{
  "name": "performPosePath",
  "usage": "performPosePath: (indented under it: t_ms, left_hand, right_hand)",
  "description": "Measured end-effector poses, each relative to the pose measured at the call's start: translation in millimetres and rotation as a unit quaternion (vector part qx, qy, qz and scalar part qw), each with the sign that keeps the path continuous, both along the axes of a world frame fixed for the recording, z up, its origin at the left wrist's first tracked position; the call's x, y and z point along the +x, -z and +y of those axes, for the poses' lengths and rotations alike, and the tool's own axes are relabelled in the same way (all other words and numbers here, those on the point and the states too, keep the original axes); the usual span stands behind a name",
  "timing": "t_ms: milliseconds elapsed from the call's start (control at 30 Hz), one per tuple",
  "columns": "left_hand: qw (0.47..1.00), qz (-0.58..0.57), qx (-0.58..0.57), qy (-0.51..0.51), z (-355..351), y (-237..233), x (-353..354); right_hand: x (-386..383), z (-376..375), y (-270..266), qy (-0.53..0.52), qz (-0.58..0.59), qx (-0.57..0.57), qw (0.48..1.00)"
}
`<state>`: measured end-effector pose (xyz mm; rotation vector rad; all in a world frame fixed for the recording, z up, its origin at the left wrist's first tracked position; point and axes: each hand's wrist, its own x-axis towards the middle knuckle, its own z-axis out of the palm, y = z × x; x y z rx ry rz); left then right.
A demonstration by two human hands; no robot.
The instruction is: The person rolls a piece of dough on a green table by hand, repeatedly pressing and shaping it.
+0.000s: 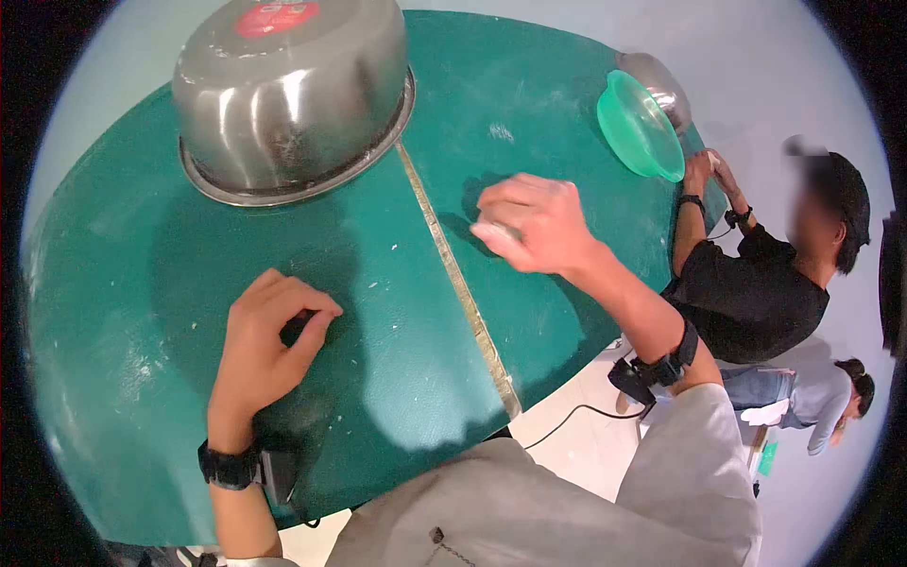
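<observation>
Both left hand and right hand curled, near metal bowl; cannot tell if either grip holds anything.

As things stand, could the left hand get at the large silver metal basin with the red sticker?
Probably yes: between the left hand and the large silver metal basin there appears to be only green tabletop, with nothing blocking, though it would likely need to stretch forward.

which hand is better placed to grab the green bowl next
Probably the right hand: it is nearer the green bowl and on the same side of the yellowish strip. The left hand is farther off, across the strip. Whether the right hand holds something is too blurred to tell.
</observation>
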<state>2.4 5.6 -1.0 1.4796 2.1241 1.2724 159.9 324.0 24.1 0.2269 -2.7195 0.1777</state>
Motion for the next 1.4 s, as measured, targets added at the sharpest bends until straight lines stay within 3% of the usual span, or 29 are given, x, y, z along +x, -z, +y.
performPosePath:
  t_ms: [100, 200, 267, 367, 400, 567, 633, 700, 767, 833, 900, 1033, 1067, 1100, 1167, 1200, 1267, 1367, 1400]
  left_hand:
    - [1.000, 0.001, -0.004, -0.004, 1, 0, 0]
    - [1.000, 0.014, -0.005, 0.013, 2, -1, -1]
    - [1.000, 0.015, -0.009, 0.008, 2, -4, 0]
    - [1.000, 0.011, -0.002, 0.003, 0, -4, 2]
    - [1.000, 0.021, 0.004, 0.001, 0, -4, 2]
    - [1.000, 0.012, 0.004, 0.005, -4, -1, 2]
    - [1.000, 0.015, 0.004, 0.004, -5, -3, 1]
    - [1.000, 0.013, 0.005, 0.004, -5, -1, 1]
    - [0.999, 0.022, 0.021, 0.013, -5, 3, 0]
    - [0.999, 0.022, 0.025, 0.014, -4, 3, 0]
    - [0.999, 0.024, 0.023, 0.011, -6, 3, -1]
    - [1.000, 0.010, 0.022, 0.011, -7, 4, -1]
    - [0.999, 0.011, 0.025, 0.018, -7, 5, -1]
    - [1.000, 0.009, 0.022, 0.011, -6, 5, -1]
    - [1.000, 0.001, 0.019, 0.010, -7, 4, 0]
    - [1.000, -0.004, 0.014, 0.006, -7, 3, -1]
    - [1.000, 0.005, 0.018, 0.008, -6, 4, -1]
    - [1.000, 0.015, 0.023, 0.011, -4, 7, -2]
    - [1.000, 0.008, 0.020, 0.012, -5, 6, -2]
  right_hand:
    - [-31, 18, 10, 0.029, -0.076, 0.065, 0.995]
    - [-50, 45, 26, 0.058, 0.028, -0.012, 0.998]
    - [-58, 55, 31, 0.147, 0.122, -0.155, 0.969]
    - [-53, 64, 39, 0.170, 0.189, -0.125, 0.959]
    - [-50, 57, 35, 0.213, 0.149, -0.186, 0.948]
    - [-28, 47, 31, 0.243, 0.094, -0.167, 0.951]
    - [-14, 36, 15, 0.265, 0.053, -0.232, 0.934]
    - [-2, 19, 12, 0.281, 0.070, -0.232, 0.929]
    - [11, 10, 24, 0.301, 0.082, -0.396, 0.864]
    - [19, 6, 22, 0.266, 0.113, -0.368, 0.884]
    - [31, 13, 4, 0.245, -0.010, -0.425, 0.871]
    - [27, 25, -19, 0.198, -0.122, -0.293, 0.928]
    - [19, 20, -14, 0.110, -0.054, -0.229, 0.966]
    - [7, 9, -10, 0.103, -0.059, -0.231, 0.966]
    - [-15, -13, 2, -0.035, 0.063, -0.160, 0.985]
    - [-21, -26, 0, -0.039, 0.058, -0.165, 0.984]
    - [-26, -47, -9, 0.026, -0.092, 0.033, 0.995]
    - [-47, -38, 10, 0.047, -0.021, -0.012, 0.999]
    - [-55, -21, 21, 0.108, -0.013, -0.113, 0.988]
